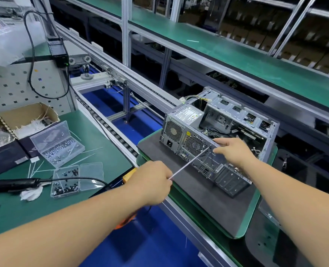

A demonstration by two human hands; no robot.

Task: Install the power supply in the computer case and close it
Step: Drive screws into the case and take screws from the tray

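An open grey computer case (227,170) lies on its side on a dark foam pad (198,189), rear panel toward me, inside facing up. The grey power supply (181,122) sits in its left rear corner, with yellow and black wires (195,98) behind it. My left hand (152,182) grips a screwdriver with a yellow handle (128,175); its long thin shaft (190,162) slants up to the rear panel beside the round fan grille (195,145). My right hand (231,149) grips the upper rear edge of the case just right of the shaft tip.
The pad rides a green pallet (254,205) on a roller conveyor (109,128). On the green bench at left lie clear boxes of screws (57,145), a black power tool (15,185), white cable ties (38,168) and a cardboard box (25,116). A green shelf (237,54) runs behind.
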